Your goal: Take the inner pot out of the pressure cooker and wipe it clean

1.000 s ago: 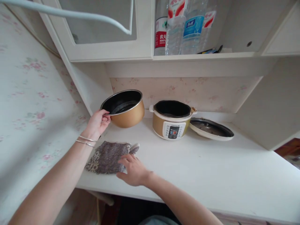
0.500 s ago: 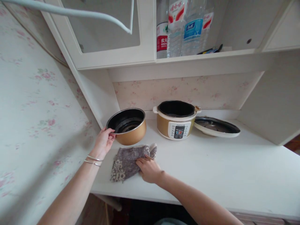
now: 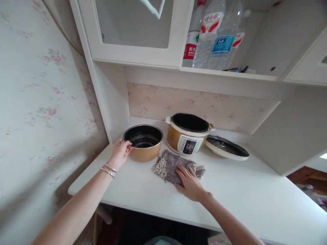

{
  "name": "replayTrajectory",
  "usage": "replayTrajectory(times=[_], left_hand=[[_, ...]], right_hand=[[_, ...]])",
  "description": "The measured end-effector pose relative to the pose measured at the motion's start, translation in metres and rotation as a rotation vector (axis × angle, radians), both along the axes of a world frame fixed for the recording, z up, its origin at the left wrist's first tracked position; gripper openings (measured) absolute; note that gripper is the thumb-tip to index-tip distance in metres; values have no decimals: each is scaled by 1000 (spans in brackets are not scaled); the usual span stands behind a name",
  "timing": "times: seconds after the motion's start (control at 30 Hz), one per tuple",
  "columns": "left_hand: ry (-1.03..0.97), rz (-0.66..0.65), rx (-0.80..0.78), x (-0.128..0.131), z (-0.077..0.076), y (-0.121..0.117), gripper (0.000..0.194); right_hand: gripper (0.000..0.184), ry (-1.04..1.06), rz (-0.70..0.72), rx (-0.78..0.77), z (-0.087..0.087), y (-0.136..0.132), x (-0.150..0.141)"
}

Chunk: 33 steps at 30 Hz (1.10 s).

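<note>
My left hand (image 3: pixel 121 152) pinches the near left rim of a gold inner pot (image 3: pixel 146 153) with a dark inside, which stands on the white desk top. My right hand (image 3: pixel 190 182) lies flat with fingers spread on a folded grey-brown cloth (image 3: pixel 170 165) with a pale floral pattern, pressing it to the surface. Just behind the cloth stands a gold and white rice cooker (image 3: pixel 173 135), open at the top, its control panel facing me. Its detached lid (image 3: pixel 224 149) rests to the right, dark inside upward.
White desk top (image 3: pixel 235 190) runs to the right. Overhead, a cabinet shelf holds several plastic bottles (image 3: pixel 209 37) beside a glazed door (image 3: pixel 135 54). Floral-papered wall (image 3: pixel 46 136) borders the left side, and a white side panel (image 3: pixel 293 129) stands at right.
My right hand has slid the cloth to the right, from before the inner pot to before the rice cooker. My left hand keeps hold of the rim. The view has shifted.
</note>
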<state>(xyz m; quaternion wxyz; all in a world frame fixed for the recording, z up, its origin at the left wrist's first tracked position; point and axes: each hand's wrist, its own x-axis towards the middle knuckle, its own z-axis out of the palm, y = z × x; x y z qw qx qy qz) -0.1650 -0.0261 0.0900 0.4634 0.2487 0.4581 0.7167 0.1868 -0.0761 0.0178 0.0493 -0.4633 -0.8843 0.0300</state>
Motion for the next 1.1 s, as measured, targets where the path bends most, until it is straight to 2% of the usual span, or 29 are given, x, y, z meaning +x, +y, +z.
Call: replayTrajectory(times=[0.07,0.17,0.37,0.47,0.53,0.6,0.67,0.77,0.83,0.9,1.0,1.1], left_hand=[[14,-4,-1,4,-5,0,26],[47,9,-15,8,-9,1,27],[181,61,-54,0,-19,1,27],[317,63,-88,-9,-24,2,25],[424,57,-105,-14,-24,3,21],[533,49,-132,-19,-22,4,17],[593,42,-162,-24,-19,7,18],[575,28,-189,-28,-16,13,24],[553,6,-188,-31,-15,15,26],[548,-13,-181,-33,-16,17,28],[595,-38,-197,-35,-16,19,33],[673,-91,-267,-38,-13,21,36]], right_hand=[[53,-27,-35,52,-3,0,-9],[61,-112,-96,87,2,5,-24],[35,-137,-299,107,9,12,-41],[49,-64,-322,70,11,17,-39],[57,36,-339,10,19,26,-33],[48,215,-424,-55,34,39,-22],[35,493,-563,-125,52,54,-10],[37,955,-672,-234,85,73,1],[40,1152,-639,-247,108,81,-2],[42,1218,-563,-163,131,86,-15],[40,1119,-420,76,157,92,-51],[46,927,-228,186,166,98,-98]])
